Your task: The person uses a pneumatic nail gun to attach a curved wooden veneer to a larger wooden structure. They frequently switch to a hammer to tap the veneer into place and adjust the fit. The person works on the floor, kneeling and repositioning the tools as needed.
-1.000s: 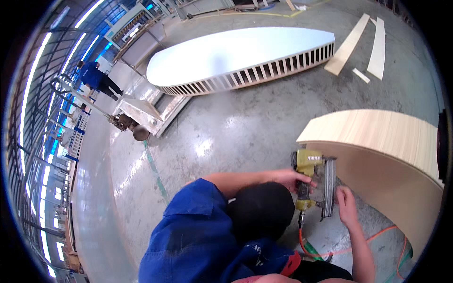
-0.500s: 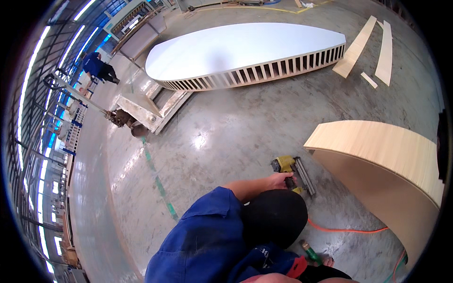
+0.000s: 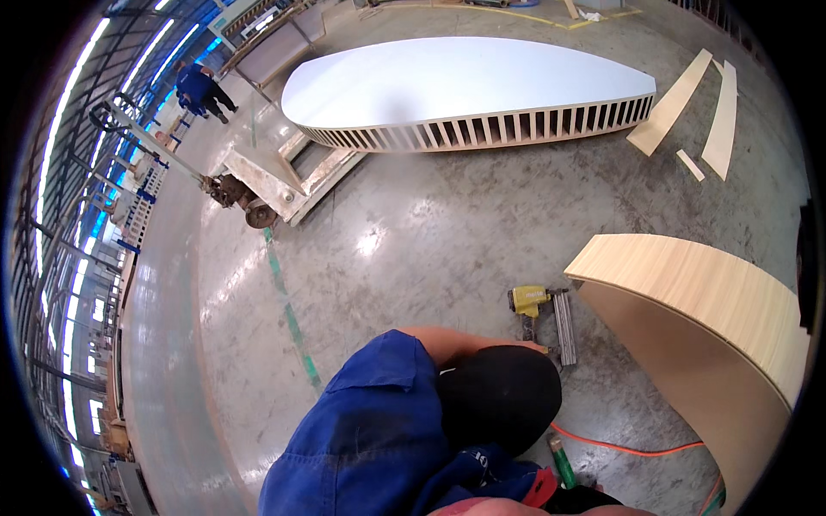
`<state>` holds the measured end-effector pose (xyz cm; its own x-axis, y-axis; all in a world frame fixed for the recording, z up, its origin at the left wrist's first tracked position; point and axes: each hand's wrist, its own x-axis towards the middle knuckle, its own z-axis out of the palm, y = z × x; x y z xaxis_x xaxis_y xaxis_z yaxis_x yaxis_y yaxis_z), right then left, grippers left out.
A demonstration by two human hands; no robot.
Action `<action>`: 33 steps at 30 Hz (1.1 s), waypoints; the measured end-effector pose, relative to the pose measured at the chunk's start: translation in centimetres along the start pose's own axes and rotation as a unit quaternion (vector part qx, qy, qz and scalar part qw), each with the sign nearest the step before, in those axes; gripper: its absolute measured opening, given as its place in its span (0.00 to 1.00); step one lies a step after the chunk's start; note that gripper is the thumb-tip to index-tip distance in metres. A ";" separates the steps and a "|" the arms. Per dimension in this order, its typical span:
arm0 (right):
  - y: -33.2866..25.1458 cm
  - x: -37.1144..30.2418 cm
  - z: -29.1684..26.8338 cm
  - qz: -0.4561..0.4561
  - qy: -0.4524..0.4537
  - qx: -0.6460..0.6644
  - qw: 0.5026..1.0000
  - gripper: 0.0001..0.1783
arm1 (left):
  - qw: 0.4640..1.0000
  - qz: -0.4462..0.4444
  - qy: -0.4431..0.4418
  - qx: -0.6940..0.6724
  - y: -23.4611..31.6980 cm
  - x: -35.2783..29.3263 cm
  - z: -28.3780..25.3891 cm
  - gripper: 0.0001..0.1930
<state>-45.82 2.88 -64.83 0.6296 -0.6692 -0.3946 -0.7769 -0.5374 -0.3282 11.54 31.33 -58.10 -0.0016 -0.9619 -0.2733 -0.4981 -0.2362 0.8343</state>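
Observation:
A yellow and black nail gun (image 3: 531,298) with a grey magazine is on the concrete floor in front of my knee. My left hand (image 3: 535,347) reaches past the knee to the lower end of the gun's handle. Its fingers are mostly hidden, so their grip does not show. Close to my body on the right is a green cylinder (image 3: 564,465) with a tan end. At its lower end, shadow and clothing hide most of what may be my right hand. To the right stands a curved wood-veneer panel (image 3: 688,267), its brown inner side toward me.
A long white-topped, slatted oval structure (image 3: 465,82) rests at the back, by a pallet truck (image 3: 288,193). Pale wood strips (image 3: 675,101) lie far right. An orange hose (image 3: 628,448) crosses the floor near the panel. Another person (image 3: 200,86) stands far left.
My left hand has slid down from the nail gun's handle toward its lower end, and the gun's yellow head is turned more to my view. My view has shifted slightly.

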 end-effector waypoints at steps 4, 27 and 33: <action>1.2 0.7 -5.8 -0.062 0.035 0.052 0.996 0.21 | 0.996 0.073 -0.053 0.018 10.1 7.5 -5.7 0.22; -32.3 1.0 -44.4 -0.348 0.608 0.201 0.685 0.30 | 0.977 0.115 0.126 0.124 47.9 9.8 -17.3 0.24; -28.2 4.1 -37.0 -0.192 0.349 0.467 0.790 0.22 | 0.889 0.329 0.319 0.016 56.4 12.9 -19.8 0.30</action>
<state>-21.58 -3.67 -25.46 0.4061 -0.8443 0.3495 0.0191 -0.3745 -0.9270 0.58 2.90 -5.09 0.1852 -0.7747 0.6046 -0.5958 0.4007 0.6960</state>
